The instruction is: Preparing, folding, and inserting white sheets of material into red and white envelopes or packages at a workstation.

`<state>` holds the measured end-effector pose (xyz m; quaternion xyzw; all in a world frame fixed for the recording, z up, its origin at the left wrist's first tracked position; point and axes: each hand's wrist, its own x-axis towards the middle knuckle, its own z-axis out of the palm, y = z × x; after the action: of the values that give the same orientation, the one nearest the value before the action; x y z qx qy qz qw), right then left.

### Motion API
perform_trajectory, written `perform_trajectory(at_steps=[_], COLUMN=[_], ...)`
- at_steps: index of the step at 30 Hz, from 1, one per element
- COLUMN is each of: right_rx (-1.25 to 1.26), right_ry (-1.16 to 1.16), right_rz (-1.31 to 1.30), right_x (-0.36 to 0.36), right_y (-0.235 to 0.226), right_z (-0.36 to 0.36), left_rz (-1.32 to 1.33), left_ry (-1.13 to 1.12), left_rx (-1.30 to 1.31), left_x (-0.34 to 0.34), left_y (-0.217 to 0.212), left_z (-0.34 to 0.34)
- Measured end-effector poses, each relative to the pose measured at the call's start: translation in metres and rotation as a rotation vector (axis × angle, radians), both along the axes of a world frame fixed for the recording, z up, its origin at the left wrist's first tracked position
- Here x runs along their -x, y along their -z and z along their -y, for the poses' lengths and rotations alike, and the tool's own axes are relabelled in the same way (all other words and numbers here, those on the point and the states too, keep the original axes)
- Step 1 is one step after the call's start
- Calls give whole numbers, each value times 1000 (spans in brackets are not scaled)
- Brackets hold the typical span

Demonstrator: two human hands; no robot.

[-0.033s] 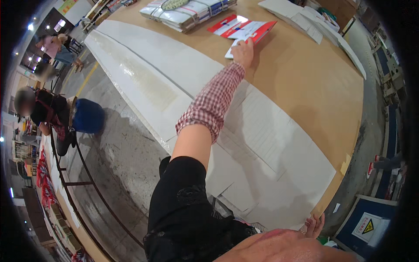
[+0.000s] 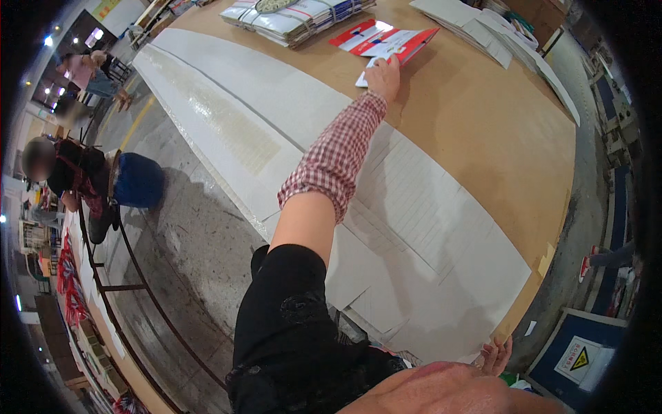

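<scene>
against the earlier picture, nothing had visibly shifted: the arm, the cards and both hands lay in the same places, so the reach was at its full stretch and not yet a lift.

the left hand (image 2: 383,76), on an arm in a red checked sleeve (image 2: 338,155), lay at the far end of the table (image 2: 483,131), its fingertips on the near edge of the red and white flat cards (image 2: 386,40). the fingers looked close together and pressed down. whether they pinched a card or only rested on it could not be told from this angle. the cards sat fanned near the far edge, just beside a bundled stack of pale flats (image 2: 296,17) toward the far left corner.

the right hand (image 2: 498,355) was at the near right corner of the surface, fingers spread apart and holding nothing, touching or just over the rim of the large white sheets (image 2: 427,228).

those sheets covered the near half of the surface, overlapping and running out over the near edge. a long white board (image 2: 234,103) lay along the left edge. more pale sheets (image 2: 483,27) were stacked along the far right edge. the brown middle strip between the cards and the white sheets was bare, giving the arm room to draw straight back.

off the left edge was grey floor (image 2: 200,234), then a seated person (image 2: 76,179) beside a blue tub (image 2: 138,181), well apart from the table. by the near right corner stood a blue board with a yellow warning sign (image 2: 576,359).
</scene>
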<state>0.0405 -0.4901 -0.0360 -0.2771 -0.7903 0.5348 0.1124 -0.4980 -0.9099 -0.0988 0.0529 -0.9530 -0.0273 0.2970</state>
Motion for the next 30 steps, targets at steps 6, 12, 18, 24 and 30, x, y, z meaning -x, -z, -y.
perform_trajectory(at_steps=[6, 12, 18, 24, 30], right_rx=[178, -420, -968, -1002, -945], right_ry=[-53, -269, -1039, -1132, -1102], right_rz=[42, 64, 356, 117, 110], right_x=[-29, -50, -58, -51, -38], right_y=[42, 28, -4, 17, -7], right_z=[-78, -16, -5, -22, -1], left_rz=[14, 72, 137, 442, 437], left_ry=[-306, 81, 1044, 1208, 1183], left_rx=[-51, -20, -52, -52, -52], left_x=[21, -18, -193, -391, -436], left_y=[-8, -18, -33, -52, -29], left_z=[91, 60, -50, -64, -49])
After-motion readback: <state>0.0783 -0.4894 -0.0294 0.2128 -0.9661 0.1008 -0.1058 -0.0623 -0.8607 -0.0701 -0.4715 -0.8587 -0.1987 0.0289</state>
